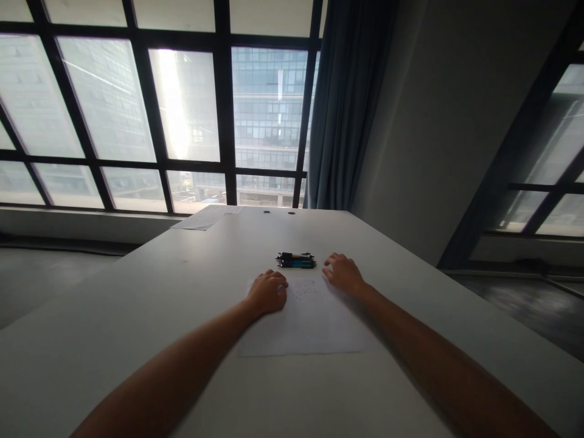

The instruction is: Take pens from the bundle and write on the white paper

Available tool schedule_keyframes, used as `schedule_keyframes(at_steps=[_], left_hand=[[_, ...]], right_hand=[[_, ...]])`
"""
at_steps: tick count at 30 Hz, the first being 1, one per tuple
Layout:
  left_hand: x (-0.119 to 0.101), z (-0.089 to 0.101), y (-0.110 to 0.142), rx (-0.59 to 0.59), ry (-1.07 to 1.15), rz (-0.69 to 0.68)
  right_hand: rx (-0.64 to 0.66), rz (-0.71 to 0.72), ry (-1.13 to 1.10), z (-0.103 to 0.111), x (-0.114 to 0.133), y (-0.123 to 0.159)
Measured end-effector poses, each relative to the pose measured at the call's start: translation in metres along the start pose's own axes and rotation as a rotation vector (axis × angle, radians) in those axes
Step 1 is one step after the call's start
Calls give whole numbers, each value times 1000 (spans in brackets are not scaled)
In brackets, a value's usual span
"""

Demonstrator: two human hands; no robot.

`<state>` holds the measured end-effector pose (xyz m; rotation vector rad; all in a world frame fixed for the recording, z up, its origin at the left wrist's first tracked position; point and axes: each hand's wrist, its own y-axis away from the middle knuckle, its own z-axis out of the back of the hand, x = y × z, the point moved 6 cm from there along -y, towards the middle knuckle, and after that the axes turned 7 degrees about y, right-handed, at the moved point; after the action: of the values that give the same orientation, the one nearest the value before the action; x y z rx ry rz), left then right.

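A white sheet of paper (310, 331) lies on the table in front of me, with small faint marks near its top middle. My left hand (268, 292) rests on the sheet's upper left part, fingers loosely bent and a small gap beside the thumb. Just beyond the sheet, several pens (296, 261) lie side by side in a bunch, mostly dark, some with blue or green parts. To the right of the pens is my right hand (342, 272), its fingers bent and apart, with nothing in them. It is by the sheet's upper right corner.
The long white table (191, 304) reaches toward the windows (269, 109). More papers (201, 218) lie at its far left edge. Two small dark round spots (291, 213) show at the far end. A blue curtain (347, 109) hangs beside the grey wall (424, 134).
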<state>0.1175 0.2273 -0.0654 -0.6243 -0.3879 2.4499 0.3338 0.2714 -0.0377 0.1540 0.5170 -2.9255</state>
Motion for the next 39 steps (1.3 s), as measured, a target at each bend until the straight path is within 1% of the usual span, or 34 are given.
schedule_keyframes(at_steps=[3, 5, 8, 11, 14, 19, 21, 23, 25, 27, 29, 31, 33, 35, 37, 39], left_hand=[[0, 0, 0, -6, -9, -13], [0, 1, 0, -9, -16, -16], [-1, 2, 0, -10, -27, -15], [-2, 2, 0, -6, -39, -14], [-2, 1, 0, -4, -45, -19], [-1, -1, 0, -6, -53, -41], [-2, -1, 0, -1, -58, -54], [-4, 0, -1, -8, -67, -68], [-4, 2, -2, -52, -60, -72], [-2, 4, -4, -129, -17, -46], [3, 5, -5, -211, 65, 2], [7, 5, -6, -275, 174, 12], [6, 5, -5, -306, 308, -56], [1, 8, -4, -306, 405, -165], [-7, 12, -1, -315, 417, -273], [-13, 18, 3, -360, 386, -334]], right_hand=[[-10, 145, -76, -10, 29, -9], [-9, 179, -104, -16, 41, -14], [-9, 178, -99, -22, 48, -19], [-32, 173, -79, -22, 51, -19], [-28, 179, -79, -24, 52, -18], [-26, 177, -103, -25, 47, -14], [-62, 155, -163, -21, 43, -10], [-116, 134, -283, -16, 40, -3], [-175, 142, -432, -10, 41, 7], [-228, 184, -560, -3, 47, 19], [-268, 242, -648, 3, 54, 29], [-291, 316, -693, 7, 63, 37], [-317, 382, -702, 11, 70, 43], [-352, 408, -687, 12, 74, 45], [-384, 385, -647, 11, 74, 45], [-400, 328, -598, 8, 71, 44]])
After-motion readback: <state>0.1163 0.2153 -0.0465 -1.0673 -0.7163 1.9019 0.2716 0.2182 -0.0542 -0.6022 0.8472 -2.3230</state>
